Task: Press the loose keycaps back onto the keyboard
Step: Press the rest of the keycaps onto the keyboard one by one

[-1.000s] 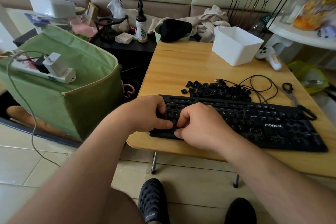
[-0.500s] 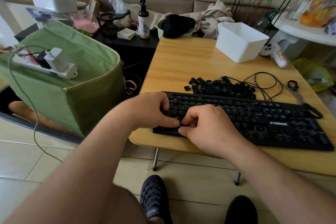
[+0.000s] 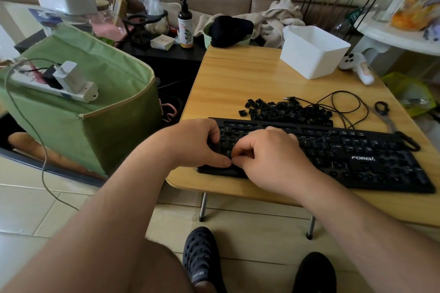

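The black keyboard (image 3: 357,157) lies along the near edge of the low wooden table (image 3: 238,78), with many bare sockets on its right half. A heap of loose black keycaps (image 3: 285,110) sits just behind it. My left hand (image 3: 190,143) curls over the keyboard's left end, fingers on the upper rows and thumb at the front edge. My right hand (image 3: 269,157) is beside it, fingers curled, with thumb and forefinger pinched at the bottom row against my left thumb tip. The keycap under those fingertips is hidden.
A black cable (image 3: 342,107) loops behind the keyboard, scissors (image 3: 390,121) lie at its right end, and a white bin (image 3: 312,52) stands at the back. A green fabric box (image 3: 95,107) with a power strip stands left of the table. My shoes (image 3: 202,261) are under the table edge.
Both hands have stayed on the keyboard's left end. My right thumb and forefinger have closed a little tighter against my left thumb. The view has shifted slightly.
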`<state>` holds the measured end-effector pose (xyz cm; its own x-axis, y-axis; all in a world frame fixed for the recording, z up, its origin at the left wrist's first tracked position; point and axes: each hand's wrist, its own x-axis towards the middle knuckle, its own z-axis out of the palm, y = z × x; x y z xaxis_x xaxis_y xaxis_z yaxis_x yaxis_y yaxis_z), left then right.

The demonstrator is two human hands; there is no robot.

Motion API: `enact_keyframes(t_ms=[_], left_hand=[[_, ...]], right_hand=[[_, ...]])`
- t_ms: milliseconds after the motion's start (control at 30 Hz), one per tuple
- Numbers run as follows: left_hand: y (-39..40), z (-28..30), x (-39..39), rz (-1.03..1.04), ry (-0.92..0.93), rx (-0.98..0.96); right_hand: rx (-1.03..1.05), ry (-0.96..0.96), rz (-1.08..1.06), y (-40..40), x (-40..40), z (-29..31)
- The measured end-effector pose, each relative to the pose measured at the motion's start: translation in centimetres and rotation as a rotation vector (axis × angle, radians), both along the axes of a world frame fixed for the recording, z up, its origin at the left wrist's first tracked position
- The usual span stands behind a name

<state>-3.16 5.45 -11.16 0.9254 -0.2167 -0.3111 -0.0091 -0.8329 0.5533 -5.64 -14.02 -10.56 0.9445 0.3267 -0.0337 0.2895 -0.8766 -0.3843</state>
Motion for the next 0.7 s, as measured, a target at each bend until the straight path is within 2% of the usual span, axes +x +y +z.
enact_keyframes(t_ms=[367, 533, 700], left_hand=[[-0.1, -0.2, 0.0, 0.001, -0.011, 0.017], [-0.3, 0.1, -0.1, 0.005, -0.004, 0.021], [-0.5, 0.2, -0.2, 0.017, 0.002, 0.016]], right_hand=[[-0.161, 0.163, -0.022, 1.6, 1.4, 1.7], [-0.153, 0.249, -0.033, 1.9, 1.7, 2.7], [-0.153, 0.226, -0.019, 1.8, 1.7, 2.3]])
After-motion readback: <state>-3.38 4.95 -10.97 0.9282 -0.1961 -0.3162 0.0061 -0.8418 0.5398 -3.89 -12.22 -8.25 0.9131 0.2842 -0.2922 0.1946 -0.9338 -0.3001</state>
